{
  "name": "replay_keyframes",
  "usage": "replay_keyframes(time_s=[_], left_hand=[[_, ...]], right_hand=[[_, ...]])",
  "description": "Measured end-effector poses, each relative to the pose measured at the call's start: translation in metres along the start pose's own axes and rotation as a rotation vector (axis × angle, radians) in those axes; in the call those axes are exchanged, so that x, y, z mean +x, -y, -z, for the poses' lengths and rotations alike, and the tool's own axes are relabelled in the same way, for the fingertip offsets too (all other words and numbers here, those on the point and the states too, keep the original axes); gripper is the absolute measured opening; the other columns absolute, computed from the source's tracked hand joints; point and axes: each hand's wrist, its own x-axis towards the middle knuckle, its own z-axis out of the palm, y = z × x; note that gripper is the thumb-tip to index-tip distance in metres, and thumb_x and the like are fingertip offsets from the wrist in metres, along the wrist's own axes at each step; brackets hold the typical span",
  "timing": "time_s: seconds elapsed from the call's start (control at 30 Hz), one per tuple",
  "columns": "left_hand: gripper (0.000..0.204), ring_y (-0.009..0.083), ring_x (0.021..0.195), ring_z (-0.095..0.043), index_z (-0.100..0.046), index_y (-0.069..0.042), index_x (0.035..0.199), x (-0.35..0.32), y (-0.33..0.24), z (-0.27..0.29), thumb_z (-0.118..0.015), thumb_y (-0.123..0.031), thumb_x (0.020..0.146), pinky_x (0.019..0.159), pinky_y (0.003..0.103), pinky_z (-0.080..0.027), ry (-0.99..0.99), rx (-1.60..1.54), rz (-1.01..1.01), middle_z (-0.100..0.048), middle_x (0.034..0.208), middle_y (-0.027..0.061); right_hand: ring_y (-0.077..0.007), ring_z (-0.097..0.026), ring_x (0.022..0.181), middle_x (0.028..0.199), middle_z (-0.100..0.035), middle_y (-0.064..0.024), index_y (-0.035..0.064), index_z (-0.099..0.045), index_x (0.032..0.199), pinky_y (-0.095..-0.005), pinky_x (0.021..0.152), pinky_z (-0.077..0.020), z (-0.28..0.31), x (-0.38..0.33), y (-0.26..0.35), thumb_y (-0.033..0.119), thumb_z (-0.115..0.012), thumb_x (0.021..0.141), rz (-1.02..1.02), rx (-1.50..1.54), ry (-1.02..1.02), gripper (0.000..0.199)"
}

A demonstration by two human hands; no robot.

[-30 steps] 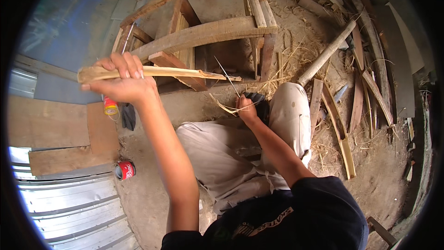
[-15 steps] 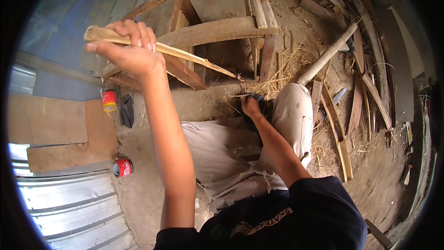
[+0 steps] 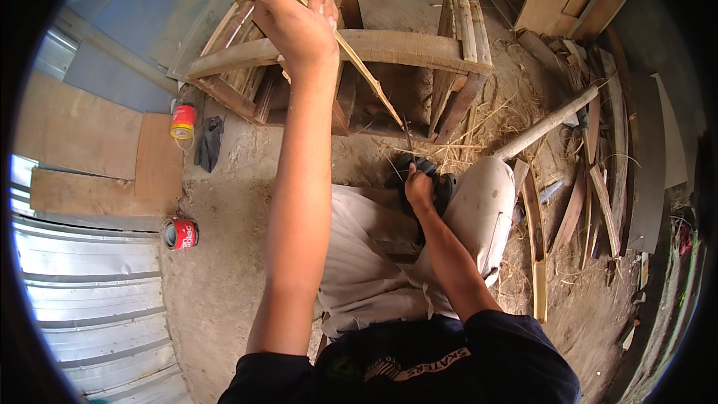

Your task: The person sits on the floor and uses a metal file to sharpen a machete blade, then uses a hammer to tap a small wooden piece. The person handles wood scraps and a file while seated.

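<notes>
My left hand (image 3: 299, 26) is raised at the top, its fingers wrapped round a long, pale split-wood strip (image 3: 365, 75). The strip's thick end pokes out past the thumb. From there it slants down to the right and tapers to a rough tip. My right hand (image 3: 420, 190) is low between my knees, closed round the hidden handle of a knife. Its thin dark blade (image 3: 408, 144) points up to the strip's lower tip; whether they touch I cannot tell. Dark footwear (image 3: 446, 188) shows beside the right hand.
A low wooden frame (image 3: 396, 46) with pale poles stands ahead. At right, a round pole (image 3: 550, 123) leans by scrap boards (image 3: 576, 209) and shavings. Two red cans (image 3: 182, 121) and a black cloth-like item (image 3: 210, 144) lie left, near metal sheeting (image 3: 90, 284).
My left hand has moved up and right in view, and the strip now slants more steeply. The right hand still grips the knife near the strip's tip. The whole view has shifted slightly.
</notes>
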Motion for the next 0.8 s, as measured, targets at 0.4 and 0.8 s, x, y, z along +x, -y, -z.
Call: replay_keyframes(time_s=[0.4,0.8], left_hand=[[0.056,0.0081,0.038,-0.030,-0.041,-0.015,0.073,0.003,0.016,0.006,-0.034,-0.067,0.095,0.035,0.022,-0.024,-0.044,-0.286,0.095,-0.033,0.050,-0.0039],[0.056,0.0075,0.038,-0.032,-0.043,-0.015,0.074,0.014,0.021,0.015,-0.034,-0.067,0.095,0.035,0.022,-0.024,-0.059,-0.310,0.088,-0.035,0.051,-0.0036]], right_hand=[[-0.0488,-0.059,0.066,0.067,-0.059,-0.0307,-0.0043,-0.060,0.067,-0.0562,0.059,-0.0456,-0.003,0.004,-0.013,0.039,-0.038,0.102,0.093,-0.007,-0.048,0.059],[-0.0291,-0.045,0.047,0.049,-0.042,-0.0144,0.0036,-0.042,0.054,-0.0446,0.047,-0.0381,-0.012,0.005,-0.022,0.074,-0.029,0.091,-0.237,0.357,0.316,0.080]])
